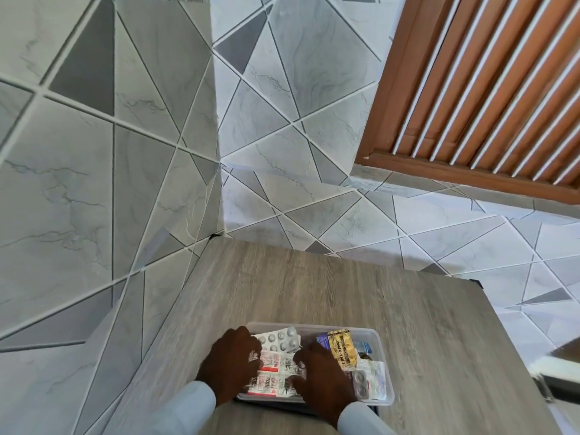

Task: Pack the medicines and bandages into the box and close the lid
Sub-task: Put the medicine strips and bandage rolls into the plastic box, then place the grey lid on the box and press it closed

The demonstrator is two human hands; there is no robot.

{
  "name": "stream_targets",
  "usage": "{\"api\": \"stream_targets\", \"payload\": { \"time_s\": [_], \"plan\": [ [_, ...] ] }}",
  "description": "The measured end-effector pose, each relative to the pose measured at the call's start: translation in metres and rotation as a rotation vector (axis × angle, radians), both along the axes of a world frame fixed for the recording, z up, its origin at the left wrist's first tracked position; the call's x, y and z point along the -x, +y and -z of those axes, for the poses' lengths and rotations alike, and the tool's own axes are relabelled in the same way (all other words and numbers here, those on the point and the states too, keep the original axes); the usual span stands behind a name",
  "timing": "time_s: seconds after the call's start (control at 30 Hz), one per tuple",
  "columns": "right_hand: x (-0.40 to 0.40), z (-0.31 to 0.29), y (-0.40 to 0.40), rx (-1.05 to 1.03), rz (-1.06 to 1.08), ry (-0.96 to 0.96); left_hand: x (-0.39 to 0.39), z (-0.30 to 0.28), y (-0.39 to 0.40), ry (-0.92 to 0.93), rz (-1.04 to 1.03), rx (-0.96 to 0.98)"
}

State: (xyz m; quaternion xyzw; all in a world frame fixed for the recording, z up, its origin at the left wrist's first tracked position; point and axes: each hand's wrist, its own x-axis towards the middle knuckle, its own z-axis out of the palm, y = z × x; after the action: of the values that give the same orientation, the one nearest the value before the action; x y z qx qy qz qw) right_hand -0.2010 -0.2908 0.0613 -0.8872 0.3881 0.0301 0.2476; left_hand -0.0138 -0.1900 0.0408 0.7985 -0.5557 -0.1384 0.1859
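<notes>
A clear plastic box (379, 337) sits at the near edge of the wooden table (314, 293). Inside lie red-and-white medicine strips (279, 368), a silver blister pack (281, 339), a yellow sachet (342, 348), a blue pack (321, 340) and a clear blister (364, 386). My left hand (232, 362) rests on the left end of the red-and-white strips, fingers curled over them. My right hand (320, 378) presses on their right end, fingers spread. A dark flat thing, maybe the lid (273, 405), shows under the box's near edge.
The table stands in a corner of grey geometric-tiled walls (125, 183). A brown louvred window (489, 89) is at the upper right. A blurred dark and white object (558, 368) sits off the table's right edge.
</notes>
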Motion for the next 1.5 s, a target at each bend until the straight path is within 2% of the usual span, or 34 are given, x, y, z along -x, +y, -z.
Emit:
{"api": "stream_targets", "payload": {
  "time_s": [0.07, 0.17, 0.27, 0.4, 0.5, 0.67, 0.73, 0.83, 0.9, 0.93, 1.03, 1.13, 1.2, 1.33, 1.5],
  "plan": [
    [0.004, 0.002, 0.002, 0.0, 0.051, -0.053, 0.002, 0.004, 0.001, -0.058, 0.016, 0.018],
    [0.016, -0.001, -0.001, 0.002, 0.235, -0.215, 0.001, 0.011, 0.001, -0.143, 0.003, 0.102],
    [0.038, -0.005, -0.016, 0.121, 0.394, -0.335, 0.008, 0.012, -0.003, -0.185, 0.114, 0.129],
    [0.071, -0.012, -0.027, 0.254, 0.516, -0.192, 0.026, 0.012, -0.012, -0.221, 0.289, -0.033],
    [0.082, -0.008, -0.022, 0.185, 0.379, 0.028, 0.035, 0.012, -0.013, -0.184, 0.326, -0.094],
    [0.085, 0.005, -0.014, 0.12, 0.281, 0.187, 0.038, 0.009, -0.016, -0.184, 0.298, -0.052],
    [0.082, 0.003, -0.014, 0.136, 0.308, 0.155, 0.039, 0.008, -0.019, -0.232, 0.275, 0.015],
    [0.085, -0.005, -0.024, 0.161, 0.454, -0.023, 0.031, 0.012, -0.02, -0.224, 0.158, 0.149],
    [0.096, -0.01, -0.037, 0.126, 0.625, -0.145, 0.02, 0.011, -0.017, -0.128, -0.063, 0.216],
    [0.102, -0.012, -0.044, 0.045, 0.699, -0.199, 0.018, 0.004, -0.014, -0.045, -0.186, 0.214],
    [0.111, -0.009, -0.056, -0.266, 0.787, -0.278, 0.007, 0.0, -0.005, 0.345, -0.576, 0.133],
    [0.11, 0.008, -0.061, -0.298, 0.767, -0.254, 0.0, 0.009, 0.002, 0.811, -0.83, 0.008],
    [0.11, 0.017, -0.063, -0.295, 0.766, -0.25, 0.004, 0.012, 0.003, 0.984, -0.903, -0.003],
    [0.119, 0.02, -0.067, -0.222, 0.746, -0.243, 0.016, 0.014, 0.001, 1.13, -0.955, -0.03],
    [0.148, 0.018, -0.082, -0.146, 0.76, -0.239, 0.016, 0.024, -0.005, 1.007, -0.936, -0.088]
  ]
}}
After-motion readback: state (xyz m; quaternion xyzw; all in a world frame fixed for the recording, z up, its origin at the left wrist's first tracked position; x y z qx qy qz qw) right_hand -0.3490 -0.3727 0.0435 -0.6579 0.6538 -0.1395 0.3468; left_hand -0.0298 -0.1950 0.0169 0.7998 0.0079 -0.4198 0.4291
